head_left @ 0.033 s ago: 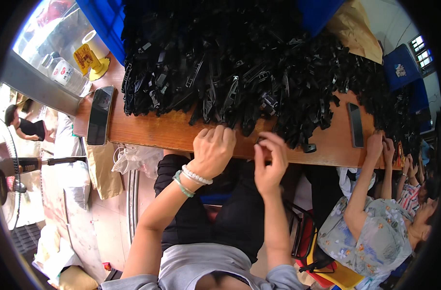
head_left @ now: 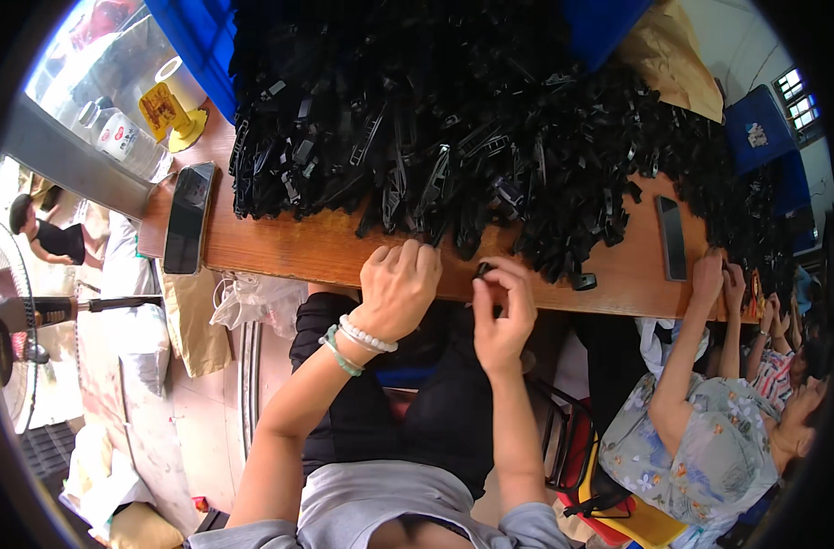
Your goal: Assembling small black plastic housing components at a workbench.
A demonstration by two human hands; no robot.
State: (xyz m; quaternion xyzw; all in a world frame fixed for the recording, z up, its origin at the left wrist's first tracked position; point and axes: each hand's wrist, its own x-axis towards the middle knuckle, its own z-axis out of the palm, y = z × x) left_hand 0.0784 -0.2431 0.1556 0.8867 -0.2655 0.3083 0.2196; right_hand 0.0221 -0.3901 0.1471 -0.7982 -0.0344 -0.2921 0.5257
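Note:
A big heap of black plastic clip-like parts (head_left: pixel 417 137) covers the back of the wooden table (head_left: pixel 280 252). My left hand (head_left: pixel 399 284), with beaded bracelets at the wrist, is curled at the front edge of the heap. Its fingertips are turned away, so whatever they grip is hidden. To its right, my right hand (head_left: pixel 506 306) is closed in a pinch over the table's front edge. A small black plastic piece (head_left: pixel 484 269) shows at its fingertips; its exact kind is too small to tell.
Phones lie at the left (head_left: pixel 190 220) and right (head_left: pixel 672 238) of the table. Behind the left one stand a water bottle (head_left: pixel 124 137) and a yellow tape holder (head_left: pixel 187 131). A small dark piece (head_left: pixel 584 282) sits near the front edge. A co-worker's hands (head_left: pixel 714 274) work at the right.
Both my hands have shifted slightly left. The right fingers have turned a little, and a black piece now shows more plainly at their tips.

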